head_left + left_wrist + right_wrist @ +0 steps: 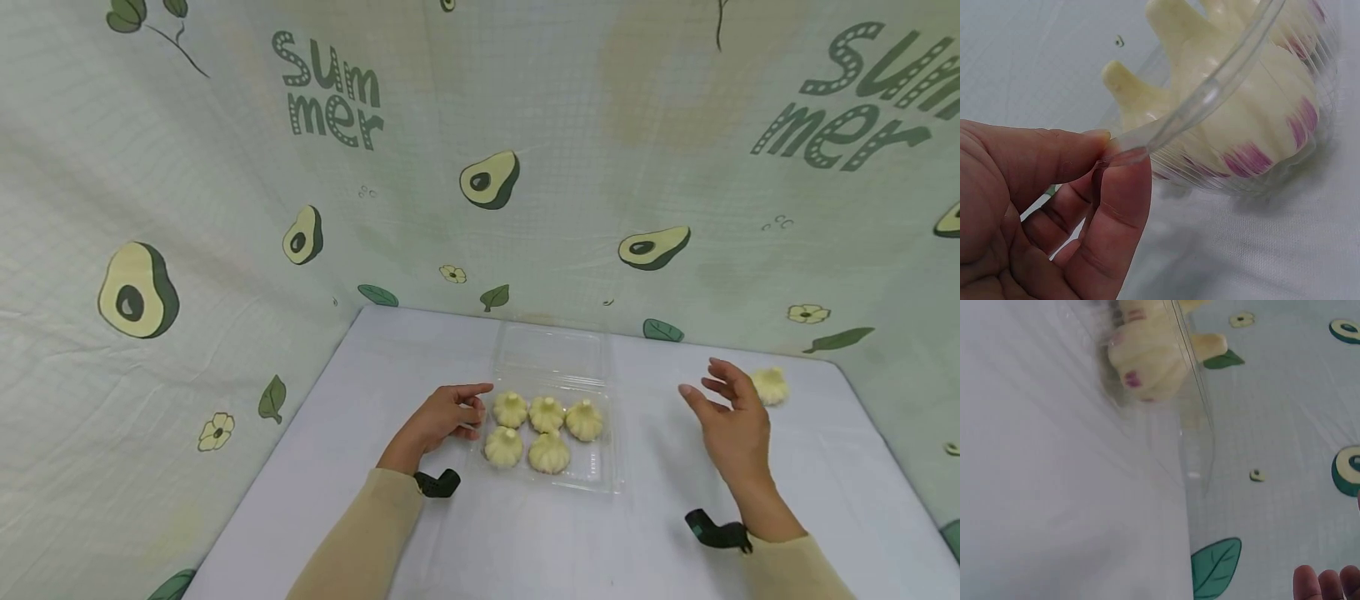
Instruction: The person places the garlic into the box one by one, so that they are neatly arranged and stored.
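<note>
A clear plastic clamshell box (617,467) lies with its lid (553,350) folded back, holding several garlic bulbs (549,452) in two rows. Three bulbs fill the far row; two are in the near row, leaving its right end bare. My left hand (444,415) pinches the box's left rim between thumb and finger, as the left wrist view shows at the fingertips (1129,178). Over the table to the right of the box, my right hand (738,433) has its fingers spread and slightly bent, with nothing in it. Just beyond it sits a lone garlic bulb (771,386).
A white-covered table (450,550) carries everything. Behind it and along its sides hangs a pale cloth (555,108) printed with avocados and leaves. Each wrist wears a small black camera, such as the right one (716,532).
</note>
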### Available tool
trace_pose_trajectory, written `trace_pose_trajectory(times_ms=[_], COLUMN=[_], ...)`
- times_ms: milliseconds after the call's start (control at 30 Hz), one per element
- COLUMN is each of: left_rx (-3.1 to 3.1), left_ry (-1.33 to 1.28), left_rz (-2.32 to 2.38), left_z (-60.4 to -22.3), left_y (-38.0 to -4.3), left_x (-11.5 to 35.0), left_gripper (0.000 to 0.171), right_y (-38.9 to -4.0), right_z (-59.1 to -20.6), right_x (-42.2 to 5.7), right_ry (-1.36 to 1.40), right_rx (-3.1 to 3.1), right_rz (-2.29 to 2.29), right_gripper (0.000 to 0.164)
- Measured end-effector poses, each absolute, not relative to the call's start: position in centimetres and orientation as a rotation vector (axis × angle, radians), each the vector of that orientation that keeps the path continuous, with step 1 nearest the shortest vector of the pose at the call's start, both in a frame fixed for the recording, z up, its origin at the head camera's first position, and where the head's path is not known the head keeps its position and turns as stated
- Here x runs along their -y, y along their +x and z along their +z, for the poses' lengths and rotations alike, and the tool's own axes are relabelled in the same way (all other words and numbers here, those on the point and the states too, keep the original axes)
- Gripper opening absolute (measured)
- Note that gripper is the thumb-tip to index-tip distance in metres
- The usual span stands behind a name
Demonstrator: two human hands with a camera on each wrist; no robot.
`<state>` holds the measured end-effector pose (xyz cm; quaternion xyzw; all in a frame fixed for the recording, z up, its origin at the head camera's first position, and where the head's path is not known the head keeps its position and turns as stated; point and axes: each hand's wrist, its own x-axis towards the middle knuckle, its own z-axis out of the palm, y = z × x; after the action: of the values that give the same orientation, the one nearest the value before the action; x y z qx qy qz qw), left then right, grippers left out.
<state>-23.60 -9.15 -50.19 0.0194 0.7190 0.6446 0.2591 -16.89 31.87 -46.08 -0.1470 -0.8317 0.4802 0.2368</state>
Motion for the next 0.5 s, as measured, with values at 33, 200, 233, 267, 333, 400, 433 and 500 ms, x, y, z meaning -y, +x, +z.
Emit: trace_pose_trajectory(times_ms=[33, 200, 233, 267, 333, 400, 433, 500], left_rx=[-1.949, -1.95, -1.95, -1.951, -1.951, -1.951, -1.952, -1.951], left_ry=[0.054, 0.062, 0.061, 0.06, 0.057, 0.055, 0.054, 0.053], left_rz=[1.747, 1.745, 1.745, 1.746, 1.746, 1.747, 1.747, 1.747], left_z=[-50.2, -50.1, -50.1, -50.1, -50.0, -50.0, -50.0, -50.0], left_y=[-23.6, -23.6, -23.6, -23.5, -23.5, -23.5, -23.4, -23.5], left_x=[9.2, 9.2, 9.1, 9.1, 9.1, 9.1, 9.1, 9.2], left_gripper=[0.057, 0.057, 0.057, 0.057, 0.057, 0.057, 0.057, 0.057], right_y=[-17.0, -17.5, -17.6, -17.7, -17.9, -18.2, -18.3, -18.7], right_z=[-46.1, -46.3, -46.3, -46.4, -46.5, -46.8, -46.9, -47.3], right_x=[-32.3, -34.9, -35.6, -36.2, -37.4, -38.6, -39.2, -40.1], right_ry=[-0.434, -0.558, -0.576, -0.588, -0.619, -0.66, -0.681, -0.735], right_rx=[2.283, 2.264, 2.249, 2.23, 2.201, 2.187, 2.188, 2.216], right_rz=[1.301, 1.244, 1.246, 1.248, 1.243, 1.228, 1.21, 1.166], right_gripper=[0.059, 0.059, 0.06, 0.061, 0.063, 0.065, 0.066, 0.068])
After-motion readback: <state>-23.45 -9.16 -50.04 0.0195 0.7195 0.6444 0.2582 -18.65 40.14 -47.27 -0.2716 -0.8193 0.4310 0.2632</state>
